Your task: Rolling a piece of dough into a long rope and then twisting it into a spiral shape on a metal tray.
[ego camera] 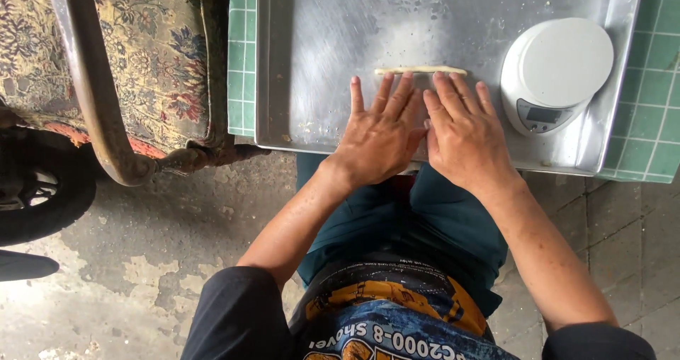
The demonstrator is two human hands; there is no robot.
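A thin pale rope of dough lies across a large steel tray. My left hand and my right hand lie flat side by side on the tray, palms down, fingers spread. The fingertips of both hands touch the near side of the dough rope. Neither hand grips anything.
A round white kitchen scale stands on the tray's right part. The tray rests on a green tiled surface. At the left is a chair with floral cushion and curved wooden arm. A dark tyre sits at far left on the concrete floor.
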